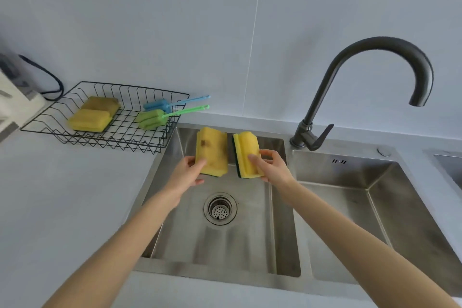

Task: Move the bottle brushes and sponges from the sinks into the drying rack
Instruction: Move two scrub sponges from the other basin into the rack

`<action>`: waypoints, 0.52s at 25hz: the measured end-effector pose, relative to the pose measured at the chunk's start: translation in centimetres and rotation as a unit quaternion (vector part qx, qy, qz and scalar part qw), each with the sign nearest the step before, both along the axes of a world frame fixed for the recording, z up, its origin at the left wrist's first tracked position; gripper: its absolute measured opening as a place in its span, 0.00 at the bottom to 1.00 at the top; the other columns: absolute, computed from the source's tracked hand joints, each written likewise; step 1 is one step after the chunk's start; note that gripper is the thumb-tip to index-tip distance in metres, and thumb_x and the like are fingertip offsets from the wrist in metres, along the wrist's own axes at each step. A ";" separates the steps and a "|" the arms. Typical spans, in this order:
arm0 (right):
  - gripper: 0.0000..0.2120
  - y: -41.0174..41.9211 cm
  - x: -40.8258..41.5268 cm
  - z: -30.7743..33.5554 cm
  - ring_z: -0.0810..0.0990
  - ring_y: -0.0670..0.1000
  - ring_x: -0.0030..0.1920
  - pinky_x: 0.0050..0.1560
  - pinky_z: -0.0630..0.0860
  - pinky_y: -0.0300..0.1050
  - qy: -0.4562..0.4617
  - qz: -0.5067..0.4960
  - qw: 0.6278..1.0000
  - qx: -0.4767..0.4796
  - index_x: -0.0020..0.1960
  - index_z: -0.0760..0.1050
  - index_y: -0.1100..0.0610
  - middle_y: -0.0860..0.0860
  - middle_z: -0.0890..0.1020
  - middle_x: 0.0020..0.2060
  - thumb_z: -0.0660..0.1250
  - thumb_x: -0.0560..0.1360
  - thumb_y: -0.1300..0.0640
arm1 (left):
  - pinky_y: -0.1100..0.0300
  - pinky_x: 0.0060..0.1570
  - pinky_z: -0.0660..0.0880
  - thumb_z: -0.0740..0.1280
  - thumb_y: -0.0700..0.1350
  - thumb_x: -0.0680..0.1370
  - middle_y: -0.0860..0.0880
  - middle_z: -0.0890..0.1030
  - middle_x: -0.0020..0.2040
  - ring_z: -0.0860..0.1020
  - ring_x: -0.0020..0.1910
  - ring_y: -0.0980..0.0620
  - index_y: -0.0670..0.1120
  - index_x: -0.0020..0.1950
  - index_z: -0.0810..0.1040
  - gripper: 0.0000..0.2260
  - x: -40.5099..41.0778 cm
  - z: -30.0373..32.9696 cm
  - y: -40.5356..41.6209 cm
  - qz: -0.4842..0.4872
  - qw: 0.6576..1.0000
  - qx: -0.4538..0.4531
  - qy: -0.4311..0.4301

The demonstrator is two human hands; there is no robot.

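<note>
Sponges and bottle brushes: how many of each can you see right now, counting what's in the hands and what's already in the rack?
Sponges: 4. One in the left hand at, one in the right hand at, two in the drying rack at and.
Bottle brushes: 2, a blue brush and a green brush, both in the rack.
Total: 6.

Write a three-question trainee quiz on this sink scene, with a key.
1. True or false: the drying rack holds two sponges.
2. Which brush lies nearer the wall: A) blue brush B) green brush?
3. Fill in: each hand holds a ____ above the left basin.

Key: 1 true. 2 A. 3 sponge; the left hand grips the stained sponge, the right hand the green-backed sponge.
</note>
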State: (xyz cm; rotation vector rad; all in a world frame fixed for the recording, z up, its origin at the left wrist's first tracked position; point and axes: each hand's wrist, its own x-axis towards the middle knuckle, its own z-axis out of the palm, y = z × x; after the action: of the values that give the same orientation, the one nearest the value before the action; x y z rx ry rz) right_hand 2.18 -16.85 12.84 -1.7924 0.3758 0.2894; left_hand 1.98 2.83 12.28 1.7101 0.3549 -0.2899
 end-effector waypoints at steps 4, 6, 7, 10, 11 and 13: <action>0.28 4.7 1.3 0.5 0.74 0.52 0.54 0.59 0.72 0.47 -0.026 0.017 0.999 -0.021 0.69 0.63 0.54 0.53 0.74 0.56 0.67 0.73 0.46 | 0.57 0.55 0.74 0.64 0.46 0.76 0.45 0.74 0.57 0.76 0.52 0.48 0.38 0.66 0.66 0.21 0.2 0.8 4.7 0.028 0.999 -0.030 -0.032; 0.28 6.7 1.9 0.7 0.74 0.52 0.54 0.58 0.72 0.46 -0.036 0.021 0.999 -0.033 0.68 0.64 0.54 0.54 0.75 0.58 0.67 0.73 0.46 | 0.57 0.56 0.74 0.65 0.46 0.76 0.43 0.75 0.58 0.77 0.52 0.47 0.38 0.65 0.67 0.21 0.4 1.0 6.9 0.033 0.998 -0.043 -0.038; 0.28 7.8 2.3 0.9 0.75 0.52 0.54 0.57 0.72 0.46 -0.040 0.022 0.998 -0.037 0.68 0.64 0.54 0.55 0.75 0.59 0.67 0.73 0.46 | 0.57 0.55 0.75 0.66 0.46 0.76 0.43 0.75 0.59 0.77 0.52 0.47 0.38 0.64 0.67 0.21 0.5 1.1 8.1 0.037 0.997 -0.051 -0.038; 0.28 10.6 3.5 1.5 0.74 0.52 0.55 0.56 0.71 0.44 -0.055 0.031 0.997 -0.052 0.69 0.64 0.55 0.55 0.75 0.62 0.67 0.73 0.46 | 0.59 0.53 0.76 0.66 0.45 0.75 0.42 0.76 0.58 0.78 0.49 0.49 0.38 0.61 0.69 0.17 1.1 1.4 11.2 0.049 0.994 -0.081 -0.048; 0.28 11.4 4.0 1.8 0.74 0.52 0.55 0.55 0.71 0.44 -0.061 0.034 0.996 -0.056 0.69 0.64 0.55 0.55 0.74 0.63 0.67 0.73 0.46 | 0.59 0.54 0.76 0.66 0.45 0.75 0.43 0.76 0.57 0.78 0.49 0.49 0.39 0.59 0.69 0.16 1.3 1.6 12.1 0.054 0.993 -0.088 -0.051; 0.29 13.1 5.0 2.3 0.73 0.52 0.55 0.54 0.70 0.43 -0.072 0.042 0.995 -0.062 0.69 0.63 0.55 0.55 0.73 0.64 0.67 0.73 0.47 | 0.57 0.58 0.74 0.66 0.45 0.75 0.43 0.75 0.58 0.77 0.57 0.46 0.38 0.61 0.68 0.18 1.9 1.8 14.2 0.062 0.991 -0.102 -0.056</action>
State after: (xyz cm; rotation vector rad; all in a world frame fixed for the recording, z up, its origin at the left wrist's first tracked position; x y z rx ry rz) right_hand 7.15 -3.77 15.13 -1.9408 0.2199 0.1978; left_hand 3.84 17.00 14.08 1.4895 0.3361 -0.1329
